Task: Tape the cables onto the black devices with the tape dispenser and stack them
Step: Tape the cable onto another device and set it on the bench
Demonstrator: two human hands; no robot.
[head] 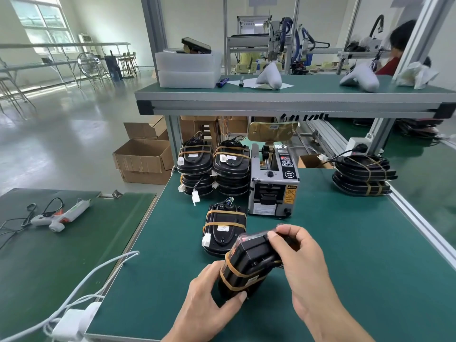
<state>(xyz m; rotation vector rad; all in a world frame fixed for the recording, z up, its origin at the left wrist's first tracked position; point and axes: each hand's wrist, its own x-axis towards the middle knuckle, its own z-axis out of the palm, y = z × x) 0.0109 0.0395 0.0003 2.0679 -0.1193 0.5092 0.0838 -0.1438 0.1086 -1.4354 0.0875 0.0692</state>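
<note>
I hold a black device point(249, 261) tilted above the green mat, with two tan tape bands around it. My left hand point(209, 302) grips its near end. My right hand point(299, 257) grips its far end, fingers over the top edge. Just behind it another taped black device point(225, 229) lies flat with a white connector on its left side. The grey tape dispenser point(274, 180) stands further back at the centre. Two stacks of taped devices point(213, 166) stand to the dispenser's left. A further stack of black devices point(362, 175) sits at the right.
A glue gun point(60, 214) lies on the lower green table at left. White cables and a power adapter point(74, 322) cross the near left corner. A shelf point(293, 99) overhangs the bench back. Cardboard boxes point(144, 160) stand on the floor. A person sits at far right.
</note>
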